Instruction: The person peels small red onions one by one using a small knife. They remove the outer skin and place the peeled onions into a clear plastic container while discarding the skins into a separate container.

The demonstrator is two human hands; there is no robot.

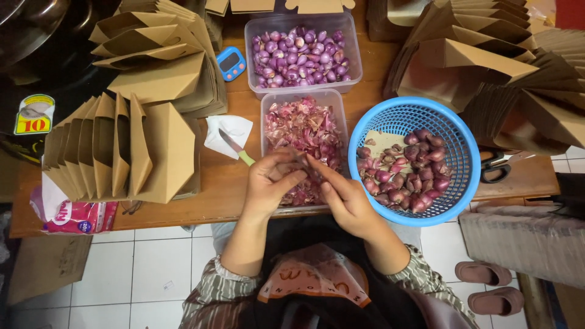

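Note:
My left hand [268, 186] and my right hand [344, 195] meet over a clear tub of pink shallot skins [303, 125]. Their fingertips pinch one small shallot [301, 161] between them; it is mostly hidden by the fingers. A blue plastic basket [454, 143] of unpeeled dark red shallots [405, 173] sits just right of my right hand. Beyond the skins tub stands a second clear tub of peeled purple shallots [301, 55]. A small knife with a pale green handle [236, 149] lies on a white tissue left of the skins tub.
Stacks of folded brown paper boxes [122, 149] fill the left of the wooden table [225, 195], with more stacks of the same boxes [487, 67] on the right. A blue digital timer [231, 63], black scissors [496, 170], a pink tissue pack [79, 216], and slippers [490, 286] on the tiled floor.

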